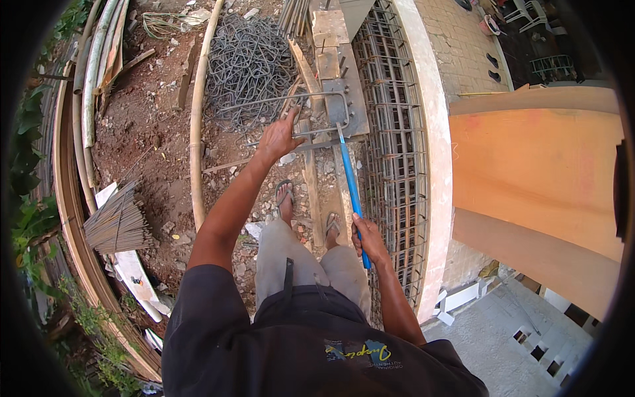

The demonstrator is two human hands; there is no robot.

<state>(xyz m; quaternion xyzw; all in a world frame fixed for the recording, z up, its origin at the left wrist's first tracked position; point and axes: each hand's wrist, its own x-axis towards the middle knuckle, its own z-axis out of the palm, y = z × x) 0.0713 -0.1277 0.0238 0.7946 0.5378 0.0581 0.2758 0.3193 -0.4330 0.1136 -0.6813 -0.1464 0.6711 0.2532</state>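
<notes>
My right hand (369, 239) is wrapped round the lower part of a long blue-handled bar bender (349, 173). The tool's metal tip meets a steel rod bent into a U shape (284, 100), at its right-hand bend. This bent rod lies over a dark metal plate (355, 112) with upright pegs, fixed on a wooden bench. At the rod's near leg, my left hand (278, 137) rests with thumb and forefinger spread apart. Part of that leg is hidden behind the hand.
A heap of bent steel stirrups (248, 63) lies beyond my left hand. Long rebar cages (395, 152) run along the right, beside a low wall (436, 165). A bamboo pole (197, 132) and a tied rod bundle (119, 221) are at left. Rubble and planks surround my feet.
</notes>
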